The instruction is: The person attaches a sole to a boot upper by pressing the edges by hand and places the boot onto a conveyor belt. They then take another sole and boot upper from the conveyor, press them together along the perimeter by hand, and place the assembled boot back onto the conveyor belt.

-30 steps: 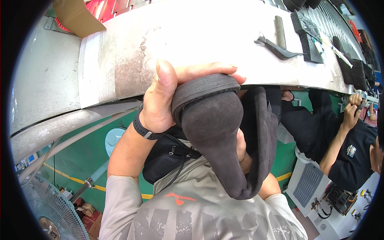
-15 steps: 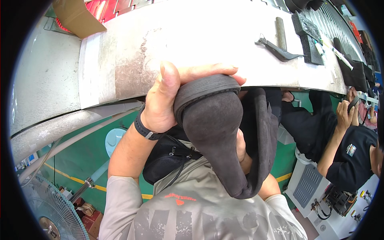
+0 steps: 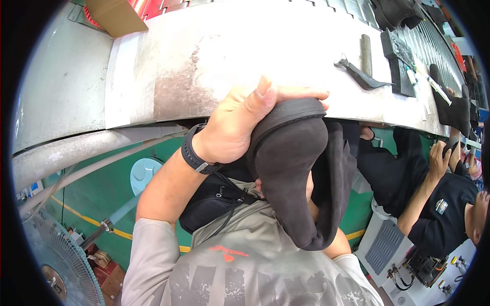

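Observation:
A dark suede boot [image 3: 291,153] is held in front of my chest, its rounded end and thick black sole rim [image 3: 288,111] uppermost and its soft shaft bent below. My left hand [image 3: 237,120], with a black wristband, is closed on the sole, thumb up and fingers stretched along the far side. Mostly hidden behind the boot, my right hand [image 3: 310,187] shows only bits of fingers, and it supports the boot around its narrower part.
Ahead is a worn white workbench [image 3: 168,66] with a hammer [image 3: 362,76], black blocks [image 3: 400,66] and a cardboard flap [image 3: 116,18]. At right a co-worker in black [image 3: 434,214] handles a dark item. A fan [image 3: 56,270] stands lower left, near a light-blue round stool [image 3: 145,175].
The boot and my left hand have shifted a little to the right. My left hand has turned slightly over the sole, and fingertips now show at the boot's left side.

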A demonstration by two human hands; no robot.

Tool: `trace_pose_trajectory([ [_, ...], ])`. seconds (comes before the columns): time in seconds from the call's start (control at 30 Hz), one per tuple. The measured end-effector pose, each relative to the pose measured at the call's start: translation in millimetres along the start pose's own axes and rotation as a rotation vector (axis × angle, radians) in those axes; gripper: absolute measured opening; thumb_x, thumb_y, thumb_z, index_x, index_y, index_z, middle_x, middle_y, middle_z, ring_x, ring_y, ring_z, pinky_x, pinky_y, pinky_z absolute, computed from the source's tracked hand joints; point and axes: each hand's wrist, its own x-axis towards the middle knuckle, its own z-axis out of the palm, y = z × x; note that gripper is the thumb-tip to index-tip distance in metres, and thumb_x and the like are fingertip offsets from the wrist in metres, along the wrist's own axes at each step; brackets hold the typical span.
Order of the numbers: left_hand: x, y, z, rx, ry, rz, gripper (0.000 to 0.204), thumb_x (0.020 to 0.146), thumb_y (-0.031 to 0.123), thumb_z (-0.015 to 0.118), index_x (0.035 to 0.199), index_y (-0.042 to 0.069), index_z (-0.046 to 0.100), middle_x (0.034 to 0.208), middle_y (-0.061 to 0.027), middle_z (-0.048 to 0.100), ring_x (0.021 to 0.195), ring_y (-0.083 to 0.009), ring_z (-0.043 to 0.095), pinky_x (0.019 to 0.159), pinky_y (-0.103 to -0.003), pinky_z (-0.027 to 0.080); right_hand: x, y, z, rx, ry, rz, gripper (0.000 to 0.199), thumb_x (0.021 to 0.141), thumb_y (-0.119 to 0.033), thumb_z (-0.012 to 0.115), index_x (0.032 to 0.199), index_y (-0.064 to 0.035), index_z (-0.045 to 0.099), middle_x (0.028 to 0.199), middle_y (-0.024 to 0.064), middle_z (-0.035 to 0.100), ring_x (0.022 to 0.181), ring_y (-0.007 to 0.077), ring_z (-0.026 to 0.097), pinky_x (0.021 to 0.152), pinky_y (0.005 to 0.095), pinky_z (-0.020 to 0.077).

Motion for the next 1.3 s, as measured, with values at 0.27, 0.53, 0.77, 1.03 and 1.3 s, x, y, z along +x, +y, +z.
trace_pose_trajectory([
  [0.27, 4, 4, 2, -0.002, -0.023, -0.012, 0.06, 0.119, 0.045, 0.044, 0.143, -0.005, 0.068, 0.13, -0.013, 0.075, 0.115, -0.0151, 0.067, 0.107, -0.033, 0.053, 1, 2, 5, 0.154, -0.041, 0.068, 0.072, 0.112, -0.052, 0.035, 0.15, 0.0065, 0.051, 0.134, 0.0253, 0.069, 0.114, 0.0372, 0.072, 0.098, 0.0428, 0.059],
  [0.53, 16, 41, 10, 0.271, -0.01, -0.236, 0.065, 0.107, 0.044, 0.06, 0.14, -0.011, 0.067, 0.128, -0.0214, 0.076, 0.118, -0.0238, 0.072, 0.106, -0.036, 0.056, 4, 2, 5, 0.328, -0.057, 0.14, 0.074, 0.111, -0.054, 0.036, 0.149, 0.0063, 0.053, 0.131, 0.0238, 0.07, 0.11, 0.0383, 0.072, 0.095, 0.0423, 0.0595],
  [0.77, 6, 44, 2, 0.425, 0.013, -0.121, 0.073, 0.086, 0.018, 0.094, 0.146, -0.009, 0.062, 0.137, -0.018, 0.071, 0.123, -0.0242, 0.07, 0.106, -0.04, 0.06, -4, 19, 13, 0.866, -0.095, 0.374, 0.075, 0.111, -0.056, 0.037, 0.148, 0.0061, 0.055, 0.128, 0.0226, 0.072, 0.106, 0.0391, 0.072, 0.092, 0.0419, 0.0599],
  [1.03, -1, 50, 1, 0.438, 0.023, -0.136, 0.058, 0.086, -0.005, 0.087, 0.14, -0.007, 0.067, 0.132, -0.0196, 0.072, 0.117, -0.0239, 0.074, 0.101, -0.037, 0.064, 2, -86, 48, -0.069, 0.105, 0.339, 0.068, 0.109, -0.051, 0.053, 0.147, 0.0053, 0.057, 0.12, 0.0216, 0.073, 0.105, 0.037, 0.073, 0.089, 0.0416, 0.0606],
  [1.3, 3, 60, 11, 0.643, -0.052, -0.118, 0.046, 0.093, -0.002, 0.081, 0.138, -0.006, 0.07, 0.127, -0.0159, 0.075, 0.114, -0.0193, 0.074, 0.095, -0.031, 0.062, -1, -80, 41, -0.115, 0.042, 0.343, 0.065, 0.108, -0.046, 0.057, 0.149, 0.0054, 0.055, 0.123, 0.0231, 0.072, 0.109, 0.0367, 0.072, 0.093, 0.0415, 0.0599],
])
